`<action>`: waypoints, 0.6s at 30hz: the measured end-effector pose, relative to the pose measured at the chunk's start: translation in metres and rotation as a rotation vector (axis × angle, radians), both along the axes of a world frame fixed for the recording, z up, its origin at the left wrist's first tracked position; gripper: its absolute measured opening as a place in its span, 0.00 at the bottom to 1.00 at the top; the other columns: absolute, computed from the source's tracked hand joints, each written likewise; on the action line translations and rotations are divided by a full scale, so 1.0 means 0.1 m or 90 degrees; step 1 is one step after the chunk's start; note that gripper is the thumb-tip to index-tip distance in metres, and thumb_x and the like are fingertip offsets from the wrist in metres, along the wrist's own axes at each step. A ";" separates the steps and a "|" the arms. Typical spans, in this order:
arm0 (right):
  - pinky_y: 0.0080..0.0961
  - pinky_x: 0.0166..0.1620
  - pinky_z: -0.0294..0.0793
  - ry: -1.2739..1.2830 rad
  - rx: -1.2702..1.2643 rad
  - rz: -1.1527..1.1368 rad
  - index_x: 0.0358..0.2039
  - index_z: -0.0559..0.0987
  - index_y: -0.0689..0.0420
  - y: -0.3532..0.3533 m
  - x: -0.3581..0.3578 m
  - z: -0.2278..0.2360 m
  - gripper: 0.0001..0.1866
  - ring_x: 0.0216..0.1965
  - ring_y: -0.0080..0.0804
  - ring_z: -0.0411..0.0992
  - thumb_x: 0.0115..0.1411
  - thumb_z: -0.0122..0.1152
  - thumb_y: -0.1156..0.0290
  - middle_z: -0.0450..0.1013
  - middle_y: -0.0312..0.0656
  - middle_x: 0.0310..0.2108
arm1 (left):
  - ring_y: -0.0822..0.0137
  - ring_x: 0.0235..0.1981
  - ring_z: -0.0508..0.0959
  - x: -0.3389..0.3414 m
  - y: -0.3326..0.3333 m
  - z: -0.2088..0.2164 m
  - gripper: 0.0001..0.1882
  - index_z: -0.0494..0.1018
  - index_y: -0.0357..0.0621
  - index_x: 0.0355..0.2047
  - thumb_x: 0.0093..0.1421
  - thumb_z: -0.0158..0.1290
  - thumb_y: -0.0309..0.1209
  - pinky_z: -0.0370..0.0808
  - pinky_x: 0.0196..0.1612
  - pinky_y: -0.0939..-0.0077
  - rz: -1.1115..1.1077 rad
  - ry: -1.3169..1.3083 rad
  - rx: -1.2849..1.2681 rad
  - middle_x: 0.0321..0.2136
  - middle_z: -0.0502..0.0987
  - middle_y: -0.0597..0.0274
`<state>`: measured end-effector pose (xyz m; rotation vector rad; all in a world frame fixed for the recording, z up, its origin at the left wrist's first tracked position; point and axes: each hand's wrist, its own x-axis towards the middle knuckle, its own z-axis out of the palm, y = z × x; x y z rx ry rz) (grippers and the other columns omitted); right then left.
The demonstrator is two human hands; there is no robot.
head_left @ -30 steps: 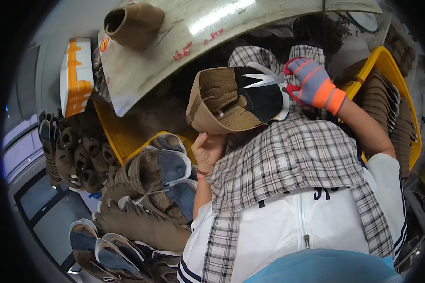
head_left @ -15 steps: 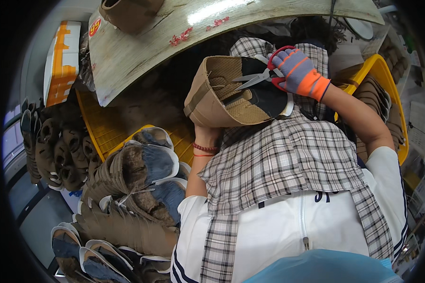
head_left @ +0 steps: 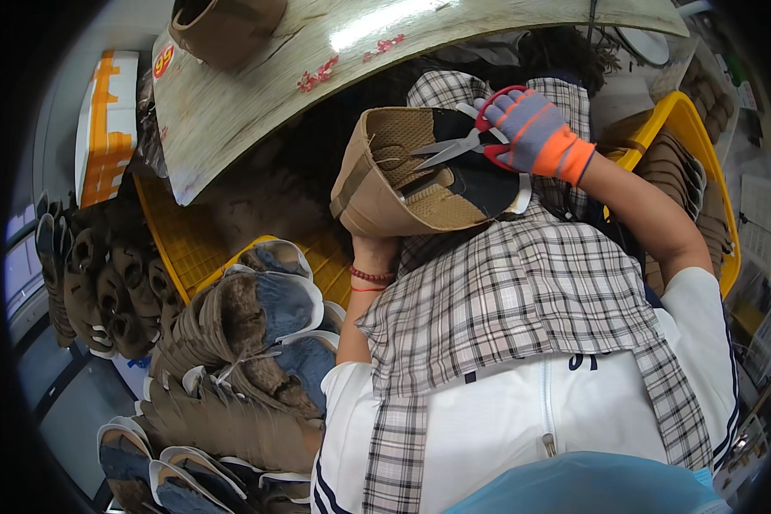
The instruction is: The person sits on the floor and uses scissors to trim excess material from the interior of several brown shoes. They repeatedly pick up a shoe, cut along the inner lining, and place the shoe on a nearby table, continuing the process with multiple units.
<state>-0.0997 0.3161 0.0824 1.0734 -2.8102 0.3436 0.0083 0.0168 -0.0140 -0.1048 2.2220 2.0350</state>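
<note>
A tan shoe upper (head_left: 377, 184) with a mesh lining and a dark inner part is held over my lap, its opening facing up. My left hand (head_left: 375, 248) supports it from below; its fingers are hidden behind the upper. A grey and orange glove covers my right hand (head_left: 535, 128), which grips red-handled scissors (head_left: 454, 147). Their blades point left inside the upper, slightly apart, near a loose light thread (head_left: 391, 159) at the lining.
Stacked brown uppers (head_left: 223, 343) fill the left side beside a yellow crate (head_left: 167, 240). Another yellow crate (head_left: 720, 171) of uppers stands at right. Ahead is a curved tabletop (head_left: 257, 103) carrying a brown upper (head_left: 227, 30). A plaid apron (head_left: 497, 291) covers my lap.
The scissor blades have come closer together and shifted a little left, deeper into the upper. My left hand keeps its hold on the upper.
</note>
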 end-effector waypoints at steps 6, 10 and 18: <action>0.34 0.37 0.73 -0.032 0.109 -0.055 0.40 0.78 0.53 0.07 -0.08 -0.11 0.21 0.34 0.39 0.74 0.47 0.69 0.57 0.75 0.41 0.33 | 0.64 0.60 0.65 -0.01 0.00 0.07 0.24 0.59 0.45 0.62 0.67 0.47 0.33 0.65 0.60 0.68 0.018 -0.017 0.063 0.59 0.65 0.60; 0.33 0.39 0.75 -0.086 0.021 -0.127 0.40 0.78 0.51 0.17 -0.04 0.04 0.19 0.37 0.39 0.75 0.50 0.68 0.58 0.76 0.43 0.35 | 0.62 0.52 0.70 -0.04 -0.17 0.10 0.23 0.65 0.44 0.56 0.63 0.54 0.36 0.67 0.57 0.65 0.054 -0.114 0.270 0.51 0.70 0.58; 0.35 0.39 0.75 -0.317 0.007 -0.006 0.40 0.76 0.60 0.19 0.35 0.22 0.23 0.36 0.46 0.74 0.50 0.67 0.58 0.75 0.47 0.33 | 0.62 0.39 0.80 0.02 -0.53 0.32 0.23 0.70 0.40 0.50 0.54 0.62 0.27 0.81 0.40 0.64 -0.053 -0.520 0.496 0.37 0.78 0.57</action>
